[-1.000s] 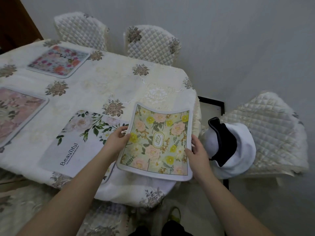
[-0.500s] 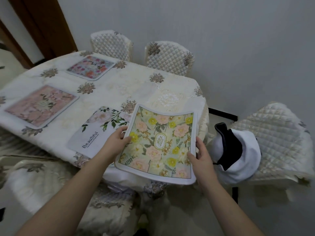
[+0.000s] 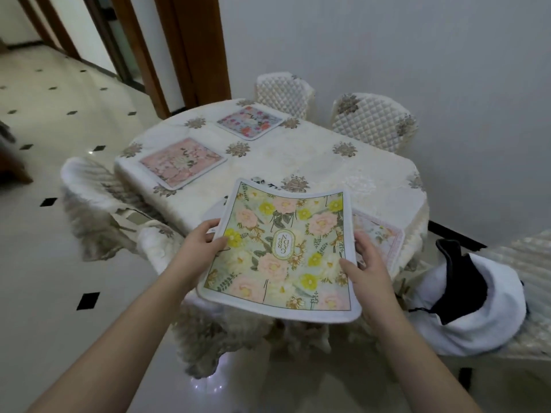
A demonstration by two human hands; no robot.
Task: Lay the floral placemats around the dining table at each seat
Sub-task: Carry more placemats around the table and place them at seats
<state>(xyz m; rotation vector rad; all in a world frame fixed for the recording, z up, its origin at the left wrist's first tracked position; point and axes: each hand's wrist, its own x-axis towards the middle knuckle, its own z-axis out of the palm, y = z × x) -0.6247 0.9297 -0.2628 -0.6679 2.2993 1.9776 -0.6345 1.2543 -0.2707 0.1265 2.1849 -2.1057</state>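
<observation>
I hold a green placemat with yellow and pink flowers above the near edge of the dining table. My left hand grips its left edge and my right hand grips its right edge. The mat sags a little in the middle. A pink floral placemat lies flat at the table's left side. A blue and red floral placemat lies at the far end. A pale pink mat lies at the table's right edge, partly hidden behind the held mat. Another mat under the held one shows only as a sliver.
Quilted cream chairs stand at the far end, far right, left and right. A white and black garment lies on the right chair. A wooden door frame rises at the back left, above a tiled floor.
I have stepped back and turned left; the table now sits further away in view. The green mat has lifted off the table and is held in the air in both hands.
</observation>
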